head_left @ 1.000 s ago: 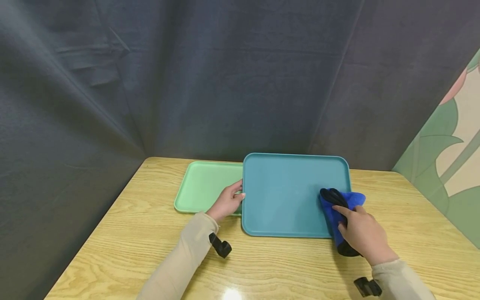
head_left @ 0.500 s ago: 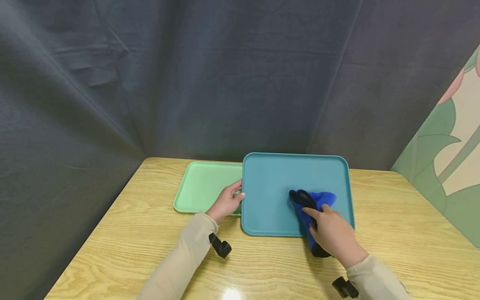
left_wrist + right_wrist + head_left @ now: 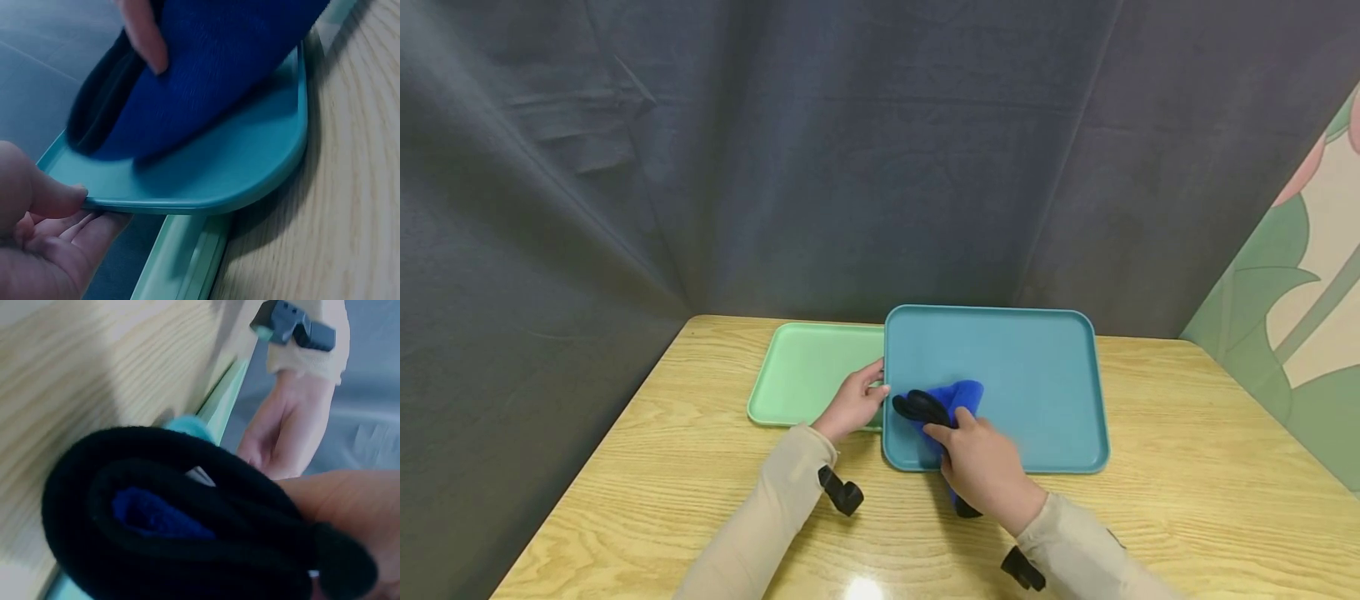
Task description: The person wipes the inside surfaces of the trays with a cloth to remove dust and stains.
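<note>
A folded blue cloth (image 3: 964,395) with thick black edges lies slantwise over the left part of a teal tray (image 3: 1030,375), its lower end past the tray's front rim. My right hand (image 3: 988,471) grips it from above, index finger along the black fold. In the right wrist view, the black rolled edge (image 3: 169,450) fills the foreground. Between thumb and fingers, my left hand (image 3: 852,404) pinches the tray's left rim, thumb above and fingers below, as the left wrist view shows at the rim (image 3: 156,205).
A light green tray (image 3: 820,367) lies to the left, its right end covered by the teal tray. Both are on a wooden table (image 3: 700,467). A dark curtain (image 3: 865,167) hangs behind, and a painted wall (image 3: 1285,333) stands at the right.
My right hand has moved left across the teal tray with the cloth, from its right edge to near its left edge. The left hand and both trays stay put.
</note>
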`<state>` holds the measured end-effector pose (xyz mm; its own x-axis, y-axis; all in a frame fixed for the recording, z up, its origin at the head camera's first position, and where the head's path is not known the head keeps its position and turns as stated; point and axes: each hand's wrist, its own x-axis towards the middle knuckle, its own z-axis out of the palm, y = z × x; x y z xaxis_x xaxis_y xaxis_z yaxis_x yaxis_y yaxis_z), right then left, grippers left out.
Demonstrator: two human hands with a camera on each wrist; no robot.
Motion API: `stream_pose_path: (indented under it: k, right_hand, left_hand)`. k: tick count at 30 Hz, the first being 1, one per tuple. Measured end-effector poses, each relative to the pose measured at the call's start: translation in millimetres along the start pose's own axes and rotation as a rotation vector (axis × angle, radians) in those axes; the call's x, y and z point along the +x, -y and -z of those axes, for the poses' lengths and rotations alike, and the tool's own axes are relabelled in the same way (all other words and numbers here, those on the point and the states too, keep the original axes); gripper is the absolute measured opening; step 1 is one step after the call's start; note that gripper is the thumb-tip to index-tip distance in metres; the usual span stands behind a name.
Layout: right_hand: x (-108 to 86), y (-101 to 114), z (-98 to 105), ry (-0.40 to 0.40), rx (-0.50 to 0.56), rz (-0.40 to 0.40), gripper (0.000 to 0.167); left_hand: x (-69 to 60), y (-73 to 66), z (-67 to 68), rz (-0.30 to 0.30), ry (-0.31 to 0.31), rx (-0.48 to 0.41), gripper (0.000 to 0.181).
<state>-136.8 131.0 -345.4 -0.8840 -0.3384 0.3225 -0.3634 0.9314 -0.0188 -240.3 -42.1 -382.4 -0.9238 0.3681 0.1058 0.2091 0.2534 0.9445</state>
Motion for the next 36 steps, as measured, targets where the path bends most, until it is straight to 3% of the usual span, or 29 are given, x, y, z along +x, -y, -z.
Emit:
stream_pose_path:
  k: [6, 14, 24, 36]
  right_hand:
    - [2.9, 14, -9, -0.084, 0.009, 0.090, 0.037]
    - [1.7, 11, 0, 0.051, 0.057, -0.015, 0.037]
    - [-9.9, -25, 8, 0.109, 0.063, -0.116, 0.038]
    - [-34.8, -87, 18, 0.060, -0.012, -0.195, 0.035]
  left_hand:
    - [2.9, 1.2, -1.1, 0.010, -0.030, 0.001, 0.049]
    - [1.6, -1.0, -1.1, 0.013, -0.040, -0.012, 0.049]
    - [0.3, -2.5, 0.5, 0.030, -0.026, -0.017, 0.050]
    - [0.4, 0.5, 0.9, 0.038, -0.017, -0.021, 0.051]
